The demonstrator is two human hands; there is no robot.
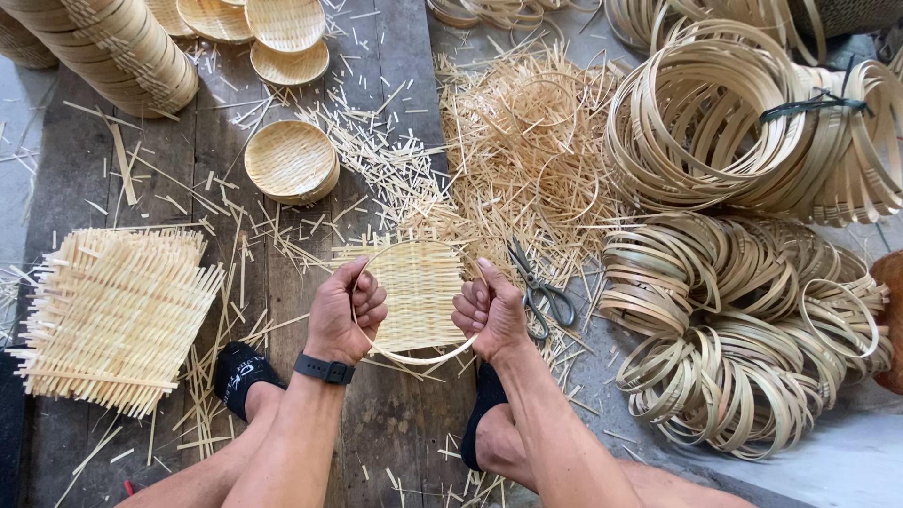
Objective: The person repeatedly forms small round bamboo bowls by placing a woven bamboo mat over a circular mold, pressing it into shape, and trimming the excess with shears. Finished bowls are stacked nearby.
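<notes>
- i see my left hand and right hand both closed on a thin bamboo hoop, one at each side.
- a square woven mat sits pressed inside that hoop, above the plank floor.
- scissors lie just beside my right hand.
- stacked mats to the left, loose hoops to the right.

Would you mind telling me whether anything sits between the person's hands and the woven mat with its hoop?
Nothing visible does. The left hand and right hand already grip the bamboo hoop on either side, with the woven mat pressed against it. The scissors lie apart, just beyond the right hand.
</notes>
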